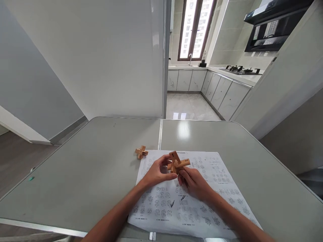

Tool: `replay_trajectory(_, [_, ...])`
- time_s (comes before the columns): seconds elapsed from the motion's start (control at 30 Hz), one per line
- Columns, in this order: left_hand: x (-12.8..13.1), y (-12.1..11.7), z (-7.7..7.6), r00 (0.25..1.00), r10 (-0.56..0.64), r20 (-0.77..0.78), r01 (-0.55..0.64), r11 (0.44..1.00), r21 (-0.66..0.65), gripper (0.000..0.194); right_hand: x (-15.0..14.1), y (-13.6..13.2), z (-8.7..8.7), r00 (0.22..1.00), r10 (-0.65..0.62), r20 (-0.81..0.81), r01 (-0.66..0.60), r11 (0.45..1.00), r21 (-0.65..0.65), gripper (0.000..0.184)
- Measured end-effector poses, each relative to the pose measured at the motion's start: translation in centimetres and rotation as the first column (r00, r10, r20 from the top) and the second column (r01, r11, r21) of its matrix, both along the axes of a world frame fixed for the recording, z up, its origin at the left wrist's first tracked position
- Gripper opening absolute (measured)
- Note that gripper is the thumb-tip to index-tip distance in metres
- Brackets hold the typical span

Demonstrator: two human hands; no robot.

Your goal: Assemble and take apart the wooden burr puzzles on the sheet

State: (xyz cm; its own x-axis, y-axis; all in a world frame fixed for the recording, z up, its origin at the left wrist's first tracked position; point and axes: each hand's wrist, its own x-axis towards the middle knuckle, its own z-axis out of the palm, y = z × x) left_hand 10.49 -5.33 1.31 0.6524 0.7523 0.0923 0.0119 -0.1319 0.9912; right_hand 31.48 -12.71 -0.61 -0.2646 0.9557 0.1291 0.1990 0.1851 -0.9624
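Note:
Between my two hands is a wooden interlocking puzzle [176, 164], made of crossed brown bars with dark marks on some ends. My left hand [158, 171] grips it from the left, thumb below and fingers behind. On the right, my right hand [193, 179] pinches its lower right side with curled fingers. Both hands are raised over a large white instruction sheet [161, 201] printed with rows of small diagrams and two dark tick marks. A second, cross-shaped wooden puzzle [141, 152] rests on the table by the sheet's upper left corner.
The grey-green folding table [83, 174] has a metal seam down its middle. A small green piece [31, 178] lies near its left edge. Past the far edge stand a pale wall [113, 60] and an opening to a kitchen with a gas stove [242, 70].

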Motion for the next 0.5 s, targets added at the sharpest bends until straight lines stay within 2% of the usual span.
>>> replay_trajectory(0.13, [-0.12,0.24,-0.18,1.000,0.030,0.004,-0.030,0.999,0.012,0.074,0.33,0.31,-0.31,0.997,-0.031,-0.065,0.029,0.999,-0.028,0.046])
replay_trajectory(0.33, [-0.14,0.39,-0.44,0.991,0.120,0.065,-0.119,0.993,-0.021,0.073,0.72,0.76,-0.24,0.985,-0.081,-0.151,0.074,0.996,-0.051,0.046])
replay_trajectory(0.4, [-0.12,0.28,-0.31,0.981,0.190,0.038,-0.190,0.982,-0.014,0.072,0.77,0.86,-0.16,0.976,-0.119,-0.185,0.109,0.992,-0.062,0.047])
replay_trajectory(0.5, [-0.05,-0.01,-0.10,0.934,0.346,-0.084,-0.340,0.937,0.080,0.075,0.92,0.98,-0.16,0.958,-0.168,-0.234,0.154,0.985,-0.078,0.046])
